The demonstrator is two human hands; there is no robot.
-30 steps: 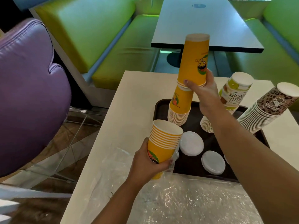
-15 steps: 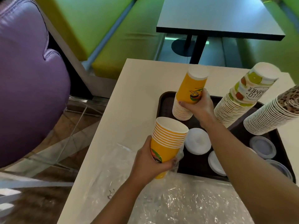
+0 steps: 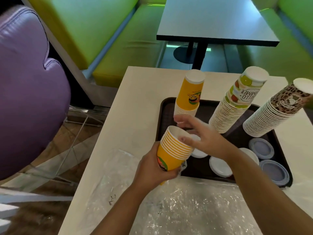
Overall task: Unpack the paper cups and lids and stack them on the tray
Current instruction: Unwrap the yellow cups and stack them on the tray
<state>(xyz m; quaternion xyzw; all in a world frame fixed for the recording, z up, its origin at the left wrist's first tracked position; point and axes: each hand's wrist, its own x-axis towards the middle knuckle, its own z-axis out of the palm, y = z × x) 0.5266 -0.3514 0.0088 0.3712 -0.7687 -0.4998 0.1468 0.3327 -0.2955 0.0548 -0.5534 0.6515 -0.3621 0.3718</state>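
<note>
Head view: nested yellow cups [image 3: 174, 150] are gripped by left hand [image 3: 152, 173]; right hand [image 3: 201, 138], fingers spread, empty. Leaning leopard-print stack [image 3: 271, 114] judged liable to topple if nudged.

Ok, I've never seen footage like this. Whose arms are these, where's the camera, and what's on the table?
There is no machine: a person wears a camera on the head, looking down at their own two hands. The left hand has its grip round a short stack of yellow cups, mouths up. The right hand reaches over that stack with fingers spread, holding nothing; it is blurred. On the pale table sits a dark tray with three upside-down cup stacks: yellow, fruit-print, leopard-print. Round lids lie on the tray. Clear plastic wrap lies nearest the person.
</note>
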